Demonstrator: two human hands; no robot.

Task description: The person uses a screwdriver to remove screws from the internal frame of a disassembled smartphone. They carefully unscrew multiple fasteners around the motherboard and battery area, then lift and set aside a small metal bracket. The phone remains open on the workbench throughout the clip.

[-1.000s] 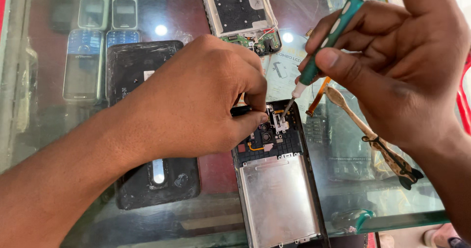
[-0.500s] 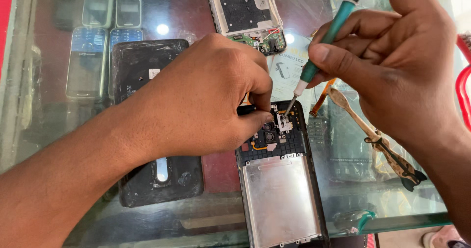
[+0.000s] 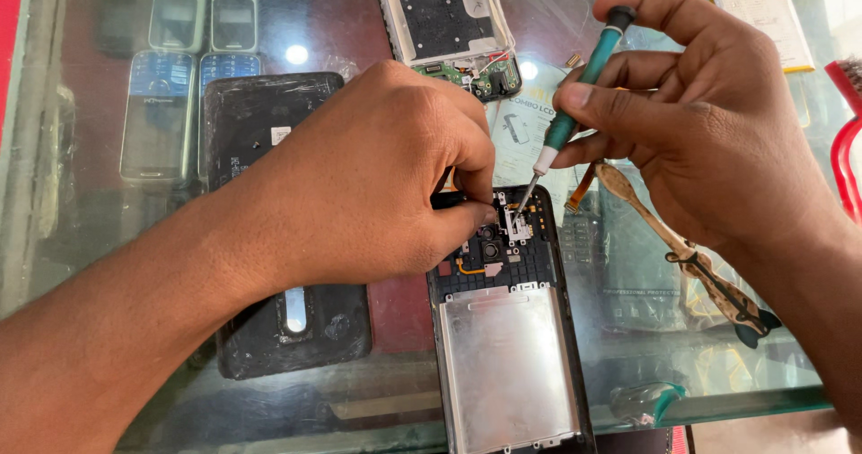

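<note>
An opened phone (image 3: 507,328) lies on the glass table (image 3: 377,405), its bare silver battery bay nearest the camera and its dark circuit section beyond. The left hand (image 3: 377,185) rests over that far end from the phone's left, thumb and forefinger pressed together on the frame's upper edge, steadying it. The right hand (image 3: 709,122) hovers to the phone's right, fingers pinched around a green-handled screwdriver (image 3: 570,113) whose tip touches a small metal bracket on the phone's circuit section. Left of the phone lies a black back cover (image 3: 269,122), partly under the left hand. Right of the phone, a worn wooden-handled tool (image 3: 682,252) lies slanted. Beyond the phone sits another stripped phone (image 3: 449,18) with its board exposed. Far left of the phone, old keypad handsets (image 3: 193,9) show under the glass.
</note>
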